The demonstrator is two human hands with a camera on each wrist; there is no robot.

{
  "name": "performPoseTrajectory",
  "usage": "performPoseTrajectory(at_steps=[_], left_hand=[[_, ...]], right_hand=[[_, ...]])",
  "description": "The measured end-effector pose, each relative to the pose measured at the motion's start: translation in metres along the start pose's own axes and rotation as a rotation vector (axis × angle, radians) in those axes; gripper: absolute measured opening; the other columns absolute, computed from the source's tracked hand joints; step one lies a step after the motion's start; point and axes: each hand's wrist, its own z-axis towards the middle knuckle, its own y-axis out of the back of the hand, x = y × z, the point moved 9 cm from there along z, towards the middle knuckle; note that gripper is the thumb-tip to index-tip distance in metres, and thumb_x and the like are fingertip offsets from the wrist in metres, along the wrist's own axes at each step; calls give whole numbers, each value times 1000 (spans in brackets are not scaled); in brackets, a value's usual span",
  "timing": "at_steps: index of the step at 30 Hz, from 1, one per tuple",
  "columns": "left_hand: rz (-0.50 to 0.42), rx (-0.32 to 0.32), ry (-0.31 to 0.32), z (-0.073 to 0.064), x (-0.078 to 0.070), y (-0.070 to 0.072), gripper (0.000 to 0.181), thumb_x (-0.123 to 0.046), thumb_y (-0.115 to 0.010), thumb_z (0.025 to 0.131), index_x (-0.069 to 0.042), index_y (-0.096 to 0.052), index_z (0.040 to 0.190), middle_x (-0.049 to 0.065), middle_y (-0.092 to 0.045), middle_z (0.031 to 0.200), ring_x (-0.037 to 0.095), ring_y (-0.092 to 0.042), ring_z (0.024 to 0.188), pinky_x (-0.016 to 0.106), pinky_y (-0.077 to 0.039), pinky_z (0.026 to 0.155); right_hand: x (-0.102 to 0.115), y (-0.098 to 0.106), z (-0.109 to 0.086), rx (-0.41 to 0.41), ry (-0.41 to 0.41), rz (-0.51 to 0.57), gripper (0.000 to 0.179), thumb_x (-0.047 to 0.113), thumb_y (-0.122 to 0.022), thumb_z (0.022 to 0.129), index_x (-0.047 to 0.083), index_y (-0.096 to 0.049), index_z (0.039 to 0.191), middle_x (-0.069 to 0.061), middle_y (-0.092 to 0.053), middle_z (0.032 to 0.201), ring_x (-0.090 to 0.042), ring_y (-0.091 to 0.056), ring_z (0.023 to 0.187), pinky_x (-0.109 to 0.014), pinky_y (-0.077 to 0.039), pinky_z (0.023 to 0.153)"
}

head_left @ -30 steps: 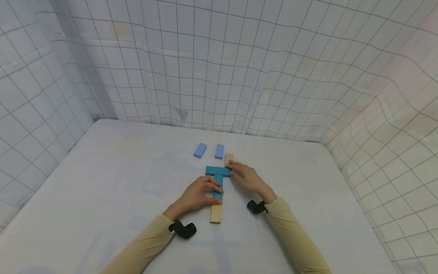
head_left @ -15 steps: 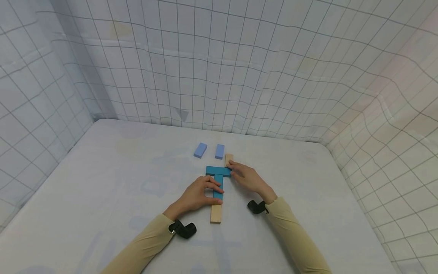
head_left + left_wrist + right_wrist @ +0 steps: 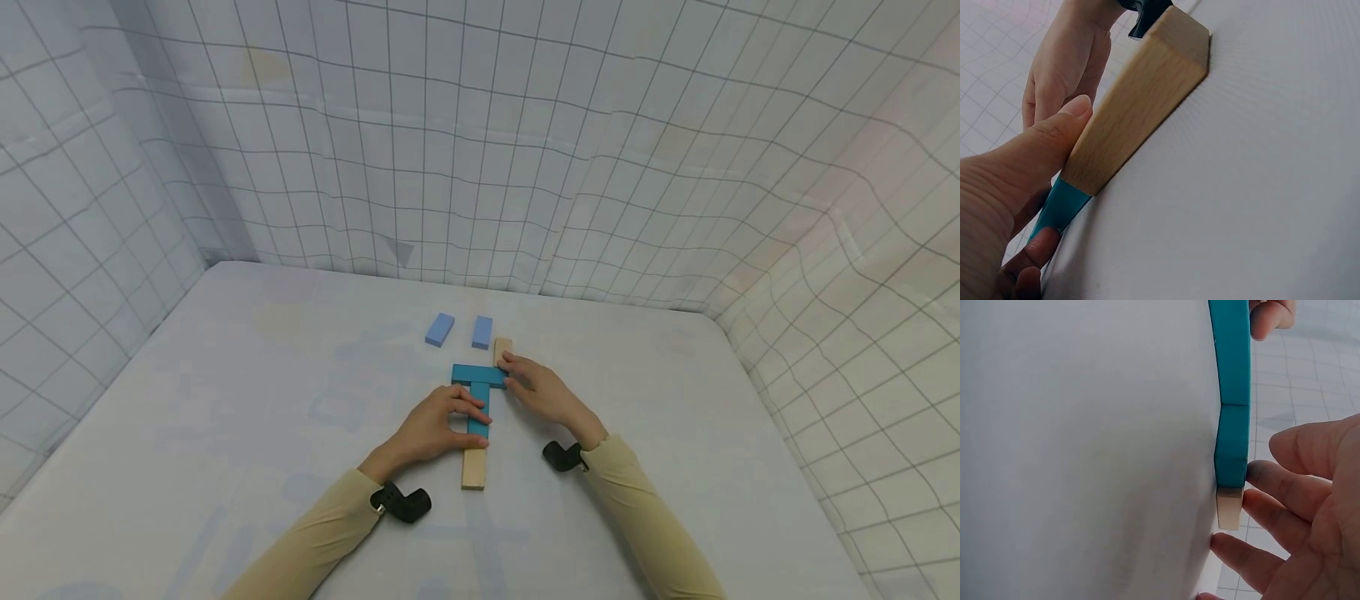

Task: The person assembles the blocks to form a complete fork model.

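Flat blocks lie on the table. A teal crossbar block meets an upright teal block in a T. One wooden block extends the stem's near end, and another wooden block touches the crossbar's right end. My left hand rests across the stem; its thumb lies on the near wooden block by the teal joint, and a fingertip touches the teal block's side. With loosely bent fingers, my right hand touches the far wooden block and the crossbar's end.
Beyond the T, two light blue blocks lie apart on the white table. A grid-patterned white curtain encloses the back and sides. Each wrist carries a black camera.
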Motion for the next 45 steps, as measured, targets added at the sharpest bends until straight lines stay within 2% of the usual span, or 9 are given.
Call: performPoseTrajectory(at_steps=[15, 19, 26, 30, 38, 45], left_hand=[[4, 2, 1, -1, 0, 1, 33, -42, -79, 75, -21, -76, 101, -7, -57, 113, 19, -50, 109, 41, -41, 92], [1, 2, 3, -1, 0, 1, 33, -42, -79, 75, -21, -76, 101, -7, -57, 113, 19, -50, 109, 41, -41, 92], [0, -1, -3, -2, 0, 1, 32, -41, -79, 75, -21, -76, 101, -6, -57, 114, 19, -50, 109, 41, -41, 91], [4, -3, -6, -1, 0, 1, 32, -41, -79, 75, -22, -76, 100, -6, -58, 114, 19, -50, 109, 41, -41, 91], [-14, 3, -3, 0, 2, -1, 33, -43, -79, 75, -22, -76, 100, -6, -58, 113, 20, -50, 108, 42, -41, 92], [-18, -9, -10, -1, 3, 0, 31, -43, -78, 75, -23, -76, 99, -6, -58, 113, 19, -50, 108, 41, -41, 91]], right_hand=[[0, -1, -1, -4, 6, -1, 41, 16, -52, 99, 0, -49, 137, -15, -38, 146, -31, -32, 135, -48, -26, 108], [-1, -1, -2, -14, 7, 14, 44, 16, -52, 99, 0, -45, 140, -15, -34, 148, -30, -29, 136, -50, -24, 108], [-2, 1, -3, -38, -7, 8, 55, 19, -52, 99, -2, -32, 146, -17, -31, 149, -30, -29, 136, -45, -25, 109], [-1, 3, -2, -43, 0, 1, 56, 17, -53, 99, -3, -31, 146, -18, -32, 148, -31, -30, 136, -45, -25, 108], [3, 13, 13, -75, 32, -19, 45, 10, -52, 98, -4, -42, 140, -20, -36, 146, -34, -33, 133, -48, -27, 107], [6, 15, 34, -46, 13, -90, 42, 14, -42, 102, -2, -43, 141, -18, -36, 146, -35, -32, 134, -48, -26, 107]])
